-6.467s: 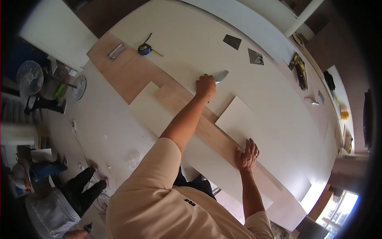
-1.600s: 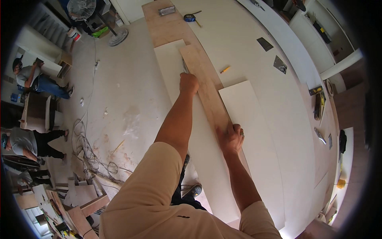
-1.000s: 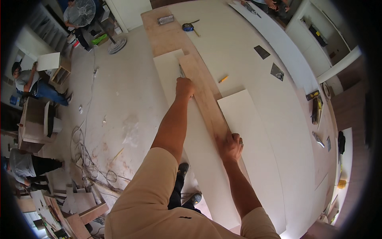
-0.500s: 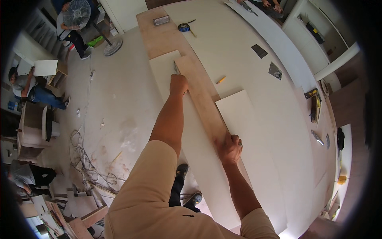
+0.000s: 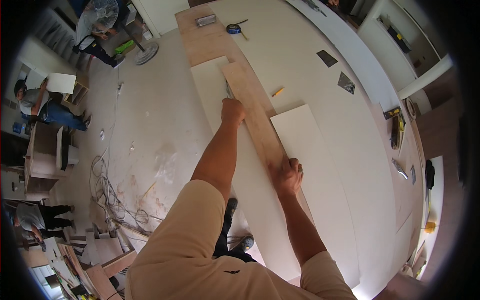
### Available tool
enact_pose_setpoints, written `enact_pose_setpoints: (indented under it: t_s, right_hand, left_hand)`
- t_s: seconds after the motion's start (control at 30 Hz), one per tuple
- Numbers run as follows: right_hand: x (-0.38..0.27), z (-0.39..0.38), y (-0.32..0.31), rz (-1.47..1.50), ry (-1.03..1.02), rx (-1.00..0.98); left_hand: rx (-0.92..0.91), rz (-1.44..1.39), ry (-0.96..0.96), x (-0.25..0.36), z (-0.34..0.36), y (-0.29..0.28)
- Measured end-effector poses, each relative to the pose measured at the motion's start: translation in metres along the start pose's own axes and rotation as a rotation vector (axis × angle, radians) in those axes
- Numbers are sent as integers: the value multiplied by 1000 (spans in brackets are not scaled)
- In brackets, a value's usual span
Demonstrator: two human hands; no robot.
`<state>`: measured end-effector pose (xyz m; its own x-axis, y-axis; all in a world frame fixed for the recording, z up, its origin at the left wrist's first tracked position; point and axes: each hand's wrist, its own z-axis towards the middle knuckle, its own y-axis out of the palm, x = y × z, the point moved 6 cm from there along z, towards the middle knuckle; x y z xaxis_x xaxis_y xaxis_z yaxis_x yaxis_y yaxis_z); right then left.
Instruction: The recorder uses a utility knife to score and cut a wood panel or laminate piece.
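The work surface is a long white counter (image 5: 310, 60) running from near right to far left. On it lies a narrow wooden plank (image 5: 252, 107), placed lengthwise on top of a white panel (image 5: 212, 85) and serving as a straightedge.

Left hand (image 5: 233, 111): closed around a slim cutting or scoring tool (image 5: 228, 90). The blade end projects toward the far side and sits against the left edge of the plank, on the white panel. The tool's exact type cannot be determined at this size.

Right hand (image 5: 288, 175): flat, fingers spread, pressing down on the near end of the plank. It grips nothing; it acts as a clamp.

A second white panel (image 5: 310, 165) lies just beside the plank on its right. Farther along the counter are a pencil (image 5: 278, 92), a tape measure (image 5: 233, 28), a small metal block (image 5: 205, 20) and two dark offcuts (image 5: 327, 58).

Step in hand, as judged: scoring the white panel along the plank edge, with the tool roughly midway along the guide.

The next move calls for:
1. Constant downward pressure from the right hand, so the plank does not slip.
2. The tool kept tight to the plank edge through the stroke.
3. Fingers kept clear of the blade path.

Other persons work on the floor (image 5: 150, 130) at far left, well apart.
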<state>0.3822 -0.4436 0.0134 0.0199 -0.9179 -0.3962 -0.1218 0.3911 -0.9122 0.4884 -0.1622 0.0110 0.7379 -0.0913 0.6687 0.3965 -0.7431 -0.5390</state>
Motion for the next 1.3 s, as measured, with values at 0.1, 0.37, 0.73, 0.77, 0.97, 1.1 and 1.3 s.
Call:
enact_pose_setpoints:
  t_s: [0.1,0.37,0.73,0.77,0.97,1.1,1.3]
  right_hand:
    - [-15,0,-4,18,-14,-20]
    - [-3,-1,-8,-15,25,14]
    - [-2,1,1,-32,-4,4]
    - [-5,3,-1,-54,2,-7]
    - [13,3,-13,-112,34,25]
    - [-5,2,1,-56,1,-1]
    - [-4,1,-2,-43,22,12]
  left_hand:
    - [-86,205,82,-13,6,-2]
    - [-156,504,261,-1,-4,26]
    - [-145,295,197,-15,-16,20]
    - [-111,119,73,-19,-17,17]
    - [-131,102,115,-47,-30,68]
    - [-71,571,407,-72,-25,62]
    - [-184,426,285,-38,-17,38]
